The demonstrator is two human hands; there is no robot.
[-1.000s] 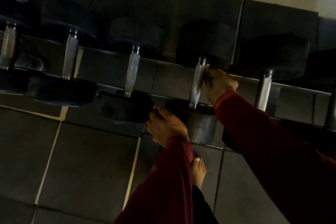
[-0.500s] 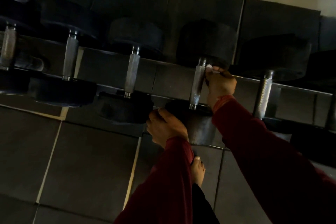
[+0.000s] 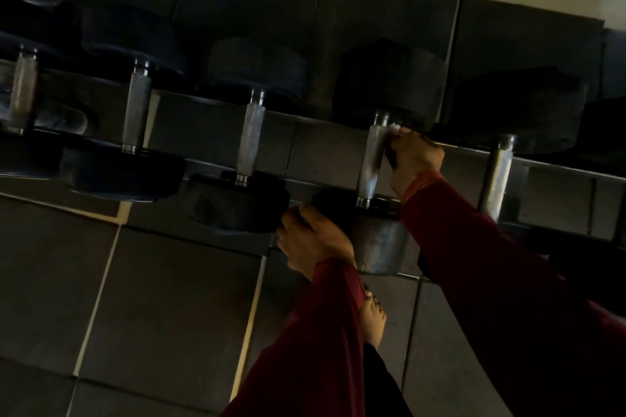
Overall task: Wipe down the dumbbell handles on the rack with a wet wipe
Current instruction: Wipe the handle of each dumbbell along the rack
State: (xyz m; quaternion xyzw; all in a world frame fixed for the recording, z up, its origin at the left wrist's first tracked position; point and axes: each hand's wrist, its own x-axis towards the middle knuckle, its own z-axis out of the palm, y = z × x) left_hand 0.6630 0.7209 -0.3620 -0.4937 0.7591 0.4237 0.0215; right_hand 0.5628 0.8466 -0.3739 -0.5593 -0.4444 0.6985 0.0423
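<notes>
Several dumbbells with dark round heads lie side by side on a low rack [image 3: 559, 166], handles pointing away from me. My right hand [image 3: 415, 156] grips a white wet wipe [image 3: 394, 128] and presses it against the upper right side of the fourth handle [image 3: 371, 162]. My left hand [image 3: 313, 242] curls over the near head [image 3: 379, 247] of that same dumbbell at its left edge. Other knurled metal handles stand to the left [image 3: 250, 142] [image 3: 135, 112] and one to the right [image 3: 495, 176]. Most of the wipe is hidden in my fist.
Dark square mats [image 3: 382, 27] lean against the wall behind the rack. The floor is dark tile with pale grout lines [image 3: 169, 308]. A bare foot [image 3: 372, 318] stands on the tile below my left arm. The light is dim.
My right hand has slid up the handle with the wipe, from about mid-handle to near its far end. The left hand has stayed on the near head.
</notes>
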